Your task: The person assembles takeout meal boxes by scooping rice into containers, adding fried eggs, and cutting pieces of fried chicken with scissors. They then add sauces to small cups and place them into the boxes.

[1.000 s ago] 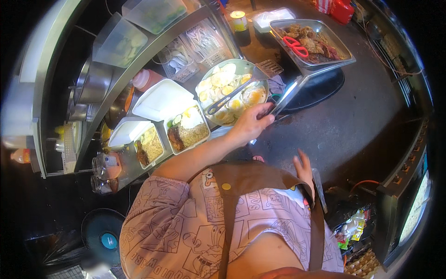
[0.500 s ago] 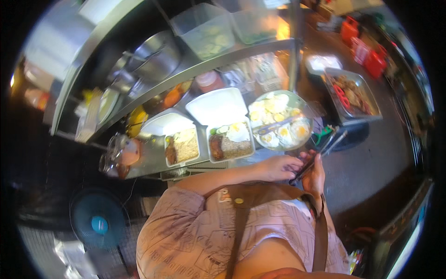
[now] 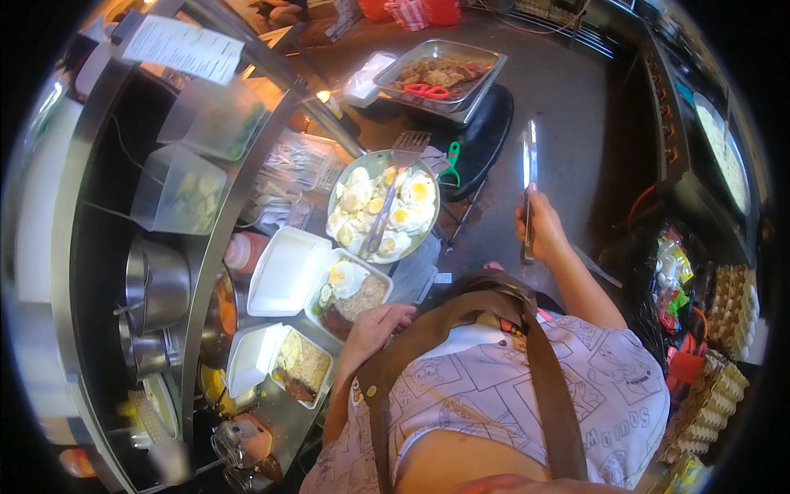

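Observation:
My right hand (image 3: 541, 229) is closed around a pair of metal tongs (image 3: 529, 156), pointing away from me over the floor to the right. Near the counter edge, my left hand (image 3: 377, 328) has loosely stretched fingers and holds nothing visible. It is beside an opened white foam box (image 3: 284, 272) with a fried egg (image 3: 346, 278), rice and browned meat, partly covering that box's near corner. A second foam box (image 3: 255, 360) with similar food stands closer to me. Beyond them, a round tray (image 3: 336, 185) bears several fried eggs and a metal spatula (image 3: 380, 221).
A steel tray (image 3: 500, 70) of cooked meat with red-handled tongs (image 3: 428, 91) rests on a black stool (image 3: 494, 123). Steel shelving (image 3: 210, 247) with tubs and pots runs along the left. Egg cartons (image 3: 712, 403) stand at the lower right.
My hands have parted: the left has drawn back beside the foam box, while the right has carried the tongs out to the right. The view has turned rightward.

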`<action>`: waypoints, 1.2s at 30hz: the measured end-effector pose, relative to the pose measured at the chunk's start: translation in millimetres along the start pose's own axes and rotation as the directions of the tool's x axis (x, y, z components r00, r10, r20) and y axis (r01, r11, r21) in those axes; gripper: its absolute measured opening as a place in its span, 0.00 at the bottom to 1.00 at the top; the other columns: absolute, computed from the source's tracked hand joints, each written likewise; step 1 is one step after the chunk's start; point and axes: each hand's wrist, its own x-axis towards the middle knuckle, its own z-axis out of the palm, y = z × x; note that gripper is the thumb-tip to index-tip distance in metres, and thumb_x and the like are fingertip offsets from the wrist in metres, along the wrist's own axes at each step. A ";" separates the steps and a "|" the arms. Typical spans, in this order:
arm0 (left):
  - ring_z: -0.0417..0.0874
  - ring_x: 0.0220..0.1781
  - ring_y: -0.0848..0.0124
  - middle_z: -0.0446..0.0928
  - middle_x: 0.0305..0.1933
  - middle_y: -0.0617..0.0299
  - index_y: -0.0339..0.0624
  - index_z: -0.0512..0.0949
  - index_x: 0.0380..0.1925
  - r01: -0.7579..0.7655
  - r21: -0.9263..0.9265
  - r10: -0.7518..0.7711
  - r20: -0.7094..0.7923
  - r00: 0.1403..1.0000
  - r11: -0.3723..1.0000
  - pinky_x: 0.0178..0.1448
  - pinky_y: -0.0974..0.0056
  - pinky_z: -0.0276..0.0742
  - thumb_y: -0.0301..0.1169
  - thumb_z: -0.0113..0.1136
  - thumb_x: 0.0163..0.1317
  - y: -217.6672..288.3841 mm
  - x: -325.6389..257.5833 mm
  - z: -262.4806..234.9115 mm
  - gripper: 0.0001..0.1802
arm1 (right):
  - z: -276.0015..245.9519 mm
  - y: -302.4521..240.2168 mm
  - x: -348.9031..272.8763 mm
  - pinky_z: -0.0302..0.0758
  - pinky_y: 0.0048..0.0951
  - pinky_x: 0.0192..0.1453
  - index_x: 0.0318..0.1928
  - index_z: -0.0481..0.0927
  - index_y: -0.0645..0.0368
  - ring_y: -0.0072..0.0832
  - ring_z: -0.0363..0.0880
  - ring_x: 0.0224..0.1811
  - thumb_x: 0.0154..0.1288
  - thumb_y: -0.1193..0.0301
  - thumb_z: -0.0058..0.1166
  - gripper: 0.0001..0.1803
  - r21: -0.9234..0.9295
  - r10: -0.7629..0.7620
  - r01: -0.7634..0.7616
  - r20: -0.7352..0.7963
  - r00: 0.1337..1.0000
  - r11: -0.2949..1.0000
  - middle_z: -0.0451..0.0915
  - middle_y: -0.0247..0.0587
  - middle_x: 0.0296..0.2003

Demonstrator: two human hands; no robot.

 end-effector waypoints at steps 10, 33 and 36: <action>0.80 0.43 0.68 0.80 0.39 0.55 0.37 0.81 0.45 -0.166 0.574 0.309 -0.160 0.938 0.802 0.49 0.66 0.74 0.33 0.61 0.63 163.8 176.6 -18.8 0.14 | -41.1 -70.2 113.5 0.66 0.18 0.30 0.48 0.72 0.50 0.16 0.71 0.29 0.70 0.53 0.51 0.17 -0.216 -0.132 0.136 0.033 0.991 0.967 0.76 0.28 0.32; 0.83 0.39 0.50 0.81 0.35 0.50 0.41 0.74 0.41 0.508 0.842 0.205 -0.538 0.817 0.184 0.43 0.51 0.78 0.32 0.61 0.52 278.8 286.4 -17.6 0.16 | 75.3 -237.6 412.8 0.75 0.44 0.54 0.46 0.83 0.53 0.44 0.80 0.50 0.61 0.53 0.57 0.20 -0.695 -0.021 0.661 0.694 0.720 -0.283 0.82 0.51 0.44; 0.82 0.40 0.48 0.81 0.36 0.48 0.43 0.74 0.43 0.610 0.652 0.191 -0.738 0.648 0.451 0.43 0.51 0.77 0.36 0.64 0.52 262.6 230.8 -15.7 0.19 | 90.4 -248.1 399.8 0.75 0.44 0.53 0.47 0.84 0.52 0.44 0.81 0.48 0.62 0.54 0.55 0.19 -0.677 0.018 0.686 0.708 0.706 -0.267 0.83 0.51 0.43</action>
